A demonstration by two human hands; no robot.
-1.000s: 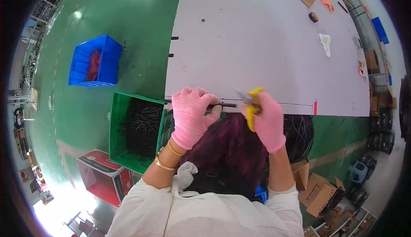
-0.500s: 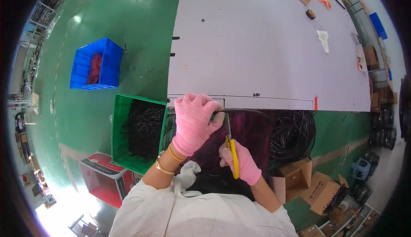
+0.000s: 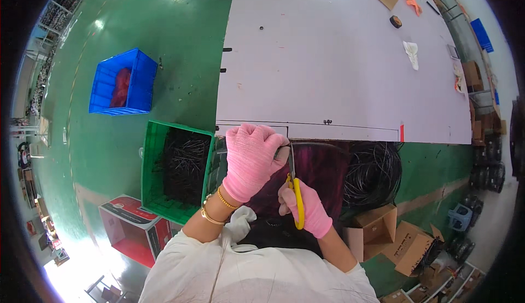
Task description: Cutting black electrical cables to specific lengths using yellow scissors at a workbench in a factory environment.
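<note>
- The left hand (image 3: 251,158), in a pink glove, is clenched in a fist at the near edge of the grey table (image 3: 328,57), gripping a dark cable piece (image 3: 282,151) that pokes out toward the right.
- The right hand (image 3: 303,204), also pink-gloved, holds yellow-handled scissors (image 3: 295,188), blades pointing up and meeting the cable piece just beside the left fist.
- A green crate (image 3: 153,166) of black cut pieces sits left of the hands; black cable coils (image 3: 374,169) lie to the right.
</note>
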